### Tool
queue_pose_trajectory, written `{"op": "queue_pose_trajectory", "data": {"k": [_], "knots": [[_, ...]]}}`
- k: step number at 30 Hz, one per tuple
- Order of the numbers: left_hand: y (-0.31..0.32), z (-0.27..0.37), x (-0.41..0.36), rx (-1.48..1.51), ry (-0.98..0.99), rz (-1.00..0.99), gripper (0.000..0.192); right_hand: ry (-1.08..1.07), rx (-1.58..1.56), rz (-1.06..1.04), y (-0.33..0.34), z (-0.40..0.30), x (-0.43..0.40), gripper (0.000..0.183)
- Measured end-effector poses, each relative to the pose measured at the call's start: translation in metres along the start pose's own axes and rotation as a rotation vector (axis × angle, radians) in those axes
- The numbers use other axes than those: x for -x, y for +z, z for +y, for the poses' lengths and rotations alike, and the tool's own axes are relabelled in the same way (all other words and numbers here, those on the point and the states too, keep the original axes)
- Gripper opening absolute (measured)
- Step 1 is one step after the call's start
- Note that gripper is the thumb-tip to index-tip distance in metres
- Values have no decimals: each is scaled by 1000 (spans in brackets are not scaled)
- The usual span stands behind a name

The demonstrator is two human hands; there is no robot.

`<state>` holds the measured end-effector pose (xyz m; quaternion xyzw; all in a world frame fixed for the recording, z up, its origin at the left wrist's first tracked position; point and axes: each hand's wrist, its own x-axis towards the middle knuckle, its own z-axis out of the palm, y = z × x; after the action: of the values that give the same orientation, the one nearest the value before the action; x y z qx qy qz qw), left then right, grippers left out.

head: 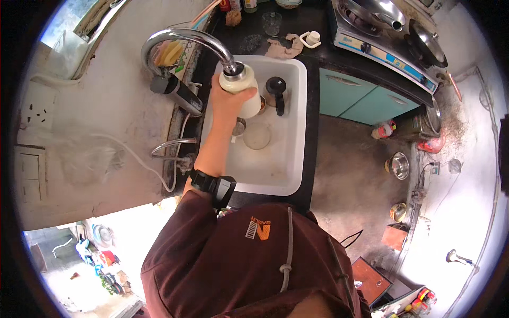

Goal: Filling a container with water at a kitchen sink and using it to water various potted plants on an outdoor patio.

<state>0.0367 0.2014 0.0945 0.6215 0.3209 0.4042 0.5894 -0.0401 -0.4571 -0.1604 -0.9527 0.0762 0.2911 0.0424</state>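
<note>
My left hand (230, 97) grips a cream-coloured bottle (250, 105) by its upper side. The bottle's open metal-rimmed mouth is directly below the spout of the chrome gooseneck faucet (191, 35), over the white sink (274, 175). Whether water runs cannot be told. In the sink, a black-lidded cup (275, 85) stands right of the bottle, a clear round lid or dish (257, 136) lies below it, and a small metal cup (238, 127) is beside my forearm. My right hand is out of view.
Behind the sink, the dark counter (238, 39) holds a glass (272, 24), a crumpled beige cloth (284, 47) and a white cap with a handle (311, 39). A gas stove (381, 51) is at the upper right. A smaller chrome tap (175, 141) stands left of my forearm.
</note>
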Motion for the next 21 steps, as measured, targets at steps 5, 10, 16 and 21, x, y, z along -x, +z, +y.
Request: {"op": "queue_pose_trajectory", "data": {"k": [5,10,16,21], "knots": [[1,-21,4,81,17,-41,67,-17,21,-7,-8,-2,-6,36],[0,-24,3,6,28,-45,69,-27,41,-17,-12,-3,-10,36],[-7,-52,6,-2,34,-71,70,-43,56,-19,-18,-5,-17,35],[-20,-86,8,-2,-18,-53,73,-58,68,-26,-22,-11,-21,35]]}}
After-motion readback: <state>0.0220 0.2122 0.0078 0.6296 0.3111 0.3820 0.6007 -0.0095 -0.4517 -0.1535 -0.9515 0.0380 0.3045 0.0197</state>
